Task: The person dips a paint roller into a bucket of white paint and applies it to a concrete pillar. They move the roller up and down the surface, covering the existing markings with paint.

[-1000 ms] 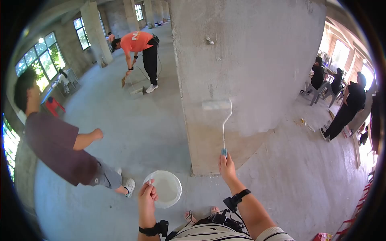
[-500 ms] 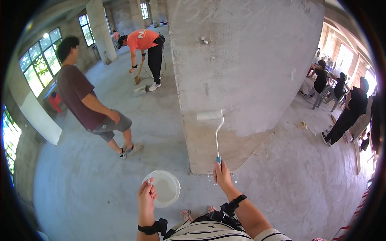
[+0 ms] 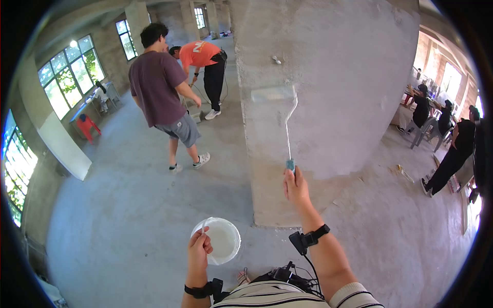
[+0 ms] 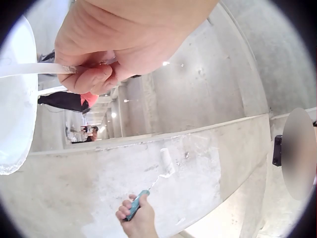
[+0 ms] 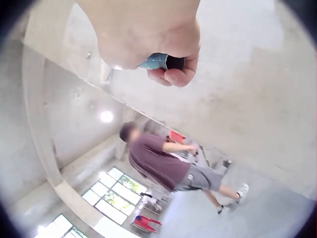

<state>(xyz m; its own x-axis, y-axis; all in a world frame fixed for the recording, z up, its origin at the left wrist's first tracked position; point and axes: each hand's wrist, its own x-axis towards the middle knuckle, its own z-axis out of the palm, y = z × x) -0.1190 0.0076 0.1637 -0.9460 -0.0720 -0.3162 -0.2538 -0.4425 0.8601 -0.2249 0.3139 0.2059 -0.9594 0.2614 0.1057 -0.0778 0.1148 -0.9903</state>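
My right hand (image 3: 297, 187) grips the blue handle (image 3: 290, 165) of a paint roller, its fingers curled round it. The white roller head (image 3: 273, 94) lies against the grey wall (image 3: 339, 92), near the wall's left edge. In the left wrist view the roller head (image 4: 167, 161) and its bent wire frame show past the same hand (image 4: 139, 215). My left hand (image 3: 199, 249) holds the thin white bail of a round white bucket (image 3: 238, 241), which has pale liquid inside. The left wrist view shows the bail (image 4: 34, 69) pinched in curled fingers.
A person in a purple shirt (image 3: 156, 87) stands to the left, in front of one bending in an orange shirt (image 3: 201, 54). People in black (image 3: 454, 154) are at the far right by grey chairs. A red stool (image 3: 87, 127) stands near the left windows.
The roller has moved up the wall with my right hand. The person in purple has walked rightward, towards the person in orange. My left hand still holds the bucket's bail.
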